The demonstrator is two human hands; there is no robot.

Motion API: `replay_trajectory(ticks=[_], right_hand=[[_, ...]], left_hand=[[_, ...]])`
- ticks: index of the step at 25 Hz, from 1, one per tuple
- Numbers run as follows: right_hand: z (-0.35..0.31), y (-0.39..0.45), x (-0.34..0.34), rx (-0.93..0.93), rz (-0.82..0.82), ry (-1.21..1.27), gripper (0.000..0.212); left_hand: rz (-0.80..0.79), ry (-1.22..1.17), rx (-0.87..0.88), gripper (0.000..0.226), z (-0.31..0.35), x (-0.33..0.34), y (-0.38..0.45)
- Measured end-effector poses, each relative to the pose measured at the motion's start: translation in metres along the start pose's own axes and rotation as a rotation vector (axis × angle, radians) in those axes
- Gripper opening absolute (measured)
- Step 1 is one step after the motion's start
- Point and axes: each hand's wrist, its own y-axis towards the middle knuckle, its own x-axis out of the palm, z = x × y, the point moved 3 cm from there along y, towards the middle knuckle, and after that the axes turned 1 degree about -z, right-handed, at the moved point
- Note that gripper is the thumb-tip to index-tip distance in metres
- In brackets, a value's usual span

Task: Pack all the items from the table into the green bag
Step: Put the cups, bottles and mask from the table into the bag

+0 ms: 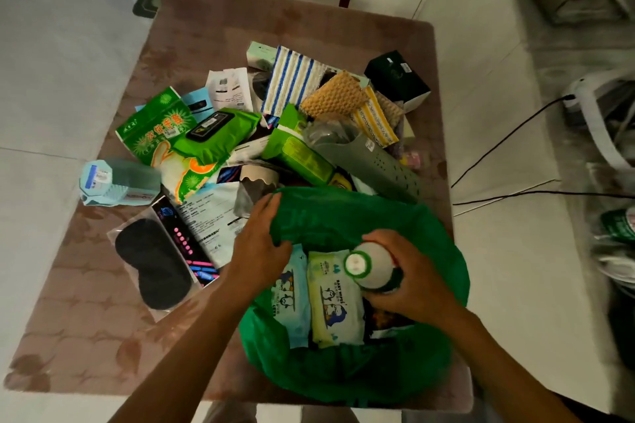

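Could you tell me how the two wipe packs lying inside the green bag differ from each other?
The left wipe pack is pale blue, while the right wipe pack is pale yellow-green. The left hand, holding the green bag open, covers the blue pack's upper corner; the bottle in the right hand overlaps the yellow-green one's upper corner. The blue pack sits by the bag's wall, the yellow-green one nearer the middle. Both carry penguin cartoons and lie side by side.

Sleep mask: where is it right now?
The black sleep mask lies in its clear packet on the table's near-left part in the head view, left of the left hand and outside the green bag.
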Motion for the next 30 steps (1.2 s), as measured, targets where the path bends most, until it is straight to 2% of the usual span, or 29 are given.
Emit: replay_trajectory(ticks=[2,4,6,8,9,11,13,14,15,17,19,21,23,24,28,30], right_hand=[[0.027,0.012,0.016,0.037,-0.046,-0.366,0.079],[0.049,0.033,0.016,0.205,-0.072,-0.673,0.082],[0.059,0.042,0.014,0.389,-0.205,-0.806,0.082],[0.055,0.039,0.01,0.429,-0.325,-0.873,0.076],[0.044,0.042,0.003,0.36,-0.307,-0.841,0.066],[0.013,0.064,-0.02,0.205,-0.052,-0.523,0.04],[0.003,0.108,-0.046,0.131,0.238,-0.277,0.044],[0.003,0.129,-0.053,0.121,0.272,-0.301,0.055],[0.007,0.148,-0.053,0.132,0.225,-0.376,0.068],[0.026,0.175,-0.041,0.222,0.03,-0.542,0.091],[0.042,0.188,-0.043,0.34,-0.018,-0.614,0.098],[0.049,0.194,-0.048,0.352,-0.059,-0.602,0.096],[0.046,0.188,-0.049,0.292,-0.098,-0.452,0.089],[0.037,0.179,-0.053,0.275,-0.06,-0.323,0.088],[-0.04,0.122,-0.107,0.123,0.302,0.248,0.083],[-0.079,0.08,-0.129,0.04,0.376,0.497,0.084]], left_hand=[[0.017,0.016,0.071,0.079,0.0,-0.005,-0.003],[0.021,0.048,0.176,0.077,-0.001,-0.01,-0.013],[-0.015,0.062,0.243,0.08,-0.001,-0.012,-0.022],[-0.039,0.068,0.292,0.08,-0.002,-0.009,-0.027],[-0.033,0.071,0.289,0.08,-0.002,-0.009,-0.027],[-0.006,0.075,0.241,0.077,-0.004,-0.012,-0.024],[-0.001,0.077,0.196,0.065,-0.005,-0.016,-0.022],[-0.005,0.09,0.198,0.056,-0.004,-0.017,-0.022],[-0.008,0.113,0.208,0.047,-0.002,-0.018,-0.024],[-0.001,0.159,0.209,0.038,-0.004,-0.018,-0.031],[0.013,0.196,0.187,0.033,-0.01,-0.017,-0.037],[-0.017,0.177,0.086,0.034,-0.016,-0.017,-0.043],[-0.08,0.206,-0.025,0.052,-0.019,-0.016,-0.046],[-0.122,0.26,-0.075,0.062,-0.021,-0.015,-0.047],[-0.197,0.323,-0.142,0.086,-0.025,-0.02,-0.04],[-0.202,0.262,-0.119,0.089,-0.029,-0.023,-0.034]])
